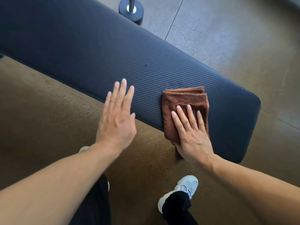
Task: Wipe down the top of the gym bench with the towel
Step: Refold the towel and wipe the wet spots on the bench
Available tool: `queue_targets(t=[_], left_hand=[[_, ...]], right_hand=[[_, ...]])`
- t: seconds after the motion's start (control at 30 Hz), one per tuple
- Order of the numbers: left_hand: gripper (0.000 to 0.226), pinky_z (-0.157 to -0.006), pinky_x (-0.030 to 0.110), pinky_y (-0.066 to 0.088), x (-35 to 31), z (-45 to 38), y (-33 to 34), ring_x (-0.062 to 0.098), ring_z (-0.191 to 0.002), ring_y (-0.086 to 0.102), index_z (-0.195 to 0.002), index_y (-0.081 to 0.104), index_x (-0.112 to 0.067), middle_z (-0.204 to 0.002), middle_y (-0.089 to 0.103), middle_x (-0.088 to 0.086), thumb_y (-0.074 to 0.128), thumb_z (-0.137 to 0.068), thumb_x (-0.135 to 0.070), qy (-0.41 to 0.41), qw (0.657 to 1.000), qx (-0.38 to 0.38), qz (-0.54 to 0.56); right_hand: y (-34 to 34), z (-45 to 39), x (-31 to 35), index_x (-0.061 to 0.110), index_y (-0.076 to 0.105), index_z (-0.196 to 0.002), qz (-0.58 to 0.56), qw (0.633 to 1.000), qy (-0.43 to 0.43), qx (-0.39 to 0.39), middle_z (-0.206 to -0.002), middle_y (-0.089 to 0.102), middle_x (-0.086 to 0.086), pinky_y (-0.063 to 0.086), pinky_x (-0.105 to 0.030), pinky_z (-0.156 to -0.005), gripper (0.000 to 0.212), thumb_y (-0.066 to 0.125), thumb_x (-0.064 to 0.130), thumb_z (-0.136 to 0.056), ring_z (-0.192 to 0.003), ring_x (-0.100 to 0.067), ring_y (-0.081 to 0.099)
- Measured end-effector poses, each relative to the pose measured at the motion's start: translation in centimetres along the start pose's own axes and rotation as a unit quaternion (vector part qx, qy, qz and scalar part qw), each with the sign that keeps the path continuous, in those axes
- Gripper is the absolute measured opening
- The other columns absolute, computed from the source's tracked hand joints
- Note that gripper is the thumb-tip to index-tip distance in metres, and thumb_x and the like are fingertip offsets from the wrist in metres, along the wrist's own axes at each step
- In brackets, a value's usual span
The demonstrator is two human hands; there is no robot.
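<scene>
One folded brown towel (185, 103) lies flat on ribbed dark bench (113, 59).

A gym, probably: padded bench (113, 51), rubber flooring (227, 38), barbell weight (131, 11).

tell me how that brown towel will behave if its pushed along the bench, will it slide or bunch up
The towel looks like soft folded cloth, so it is probably floppy and light. The bench top is ribbed, which may drag at it and bunch the layers. The right hand pressing flat on it should help it slide as one piece.
</scene>
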State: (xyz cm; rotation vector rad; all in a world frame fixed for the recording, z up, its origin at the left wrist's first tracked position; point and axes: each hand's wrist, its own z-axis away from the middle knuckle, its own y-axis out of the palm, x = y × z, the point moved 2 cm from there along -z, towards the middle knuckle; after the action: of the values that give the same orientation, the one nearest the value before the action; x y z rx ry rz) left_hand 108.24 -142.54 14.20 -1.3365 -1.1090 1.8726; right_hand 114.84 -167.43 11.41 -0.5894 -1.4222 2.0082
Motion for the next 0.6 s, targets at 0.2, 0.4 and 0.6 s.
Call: queue_targets(t=[0.2,0.4,0.6], left_hand=[[0.094,-0.128,0.039,-0.004,9.7,3.7,-2.9,0.019,-0.157,-0.012,-0.162,-0.004,-0.013,-0.171,-0.008,0.007,0.058,-0.092,-0.008,-0.072,0.996,0.021,-0.052],[0.104,-0.128,0.038,-0.003,12.6,5.1,-4.6,0.016,-0.157,-0.012,-0.162,-0.005,-0.012,-0.171,-0.007,0.007,0.065,-0.085,-0.003,-0.089,0.991,0.038,-0.09],[0.111,-0.128,0.037,-0.005,8.1,3.6,-3.5,0.013,-0.155,-0.019,-0.161,-0.013,-0.014,-0.17,-0.017,0.003,0.055,-0.076,0.008,-0.055,0.99,0.055,-0.115]], right_hand=[[-2.9,-9.7,10.4,0.019,0.004,-0.166,-0.02,0.999,-0.023,-0.032,-0.174,0.001,-0.005,-0.001,-0.057,-0.128,0.089,0.058,0.035,-0.097,-0.159,-0.034,-0.007],[-5.4,-16.2,18.6,0.019,0.002,-0.166,-0.056,0.997,-0.026,-0.053,-0.174,-0.003,-0.004,-0.001,-0.057,-0.127,0.074,0.034,0.023,-0.099,-0.159,-0.034,-0.009],[-4.9,-12.6,15.4,0.025,-0.002,-0.166,-0.058,0.997,-0.053,-0.026,-0.174,-0.005,0.002,0.001,-0.056,-0.127,0.074,0.017,0.025,-0.094,-0.16,-0.028,-0.007]])
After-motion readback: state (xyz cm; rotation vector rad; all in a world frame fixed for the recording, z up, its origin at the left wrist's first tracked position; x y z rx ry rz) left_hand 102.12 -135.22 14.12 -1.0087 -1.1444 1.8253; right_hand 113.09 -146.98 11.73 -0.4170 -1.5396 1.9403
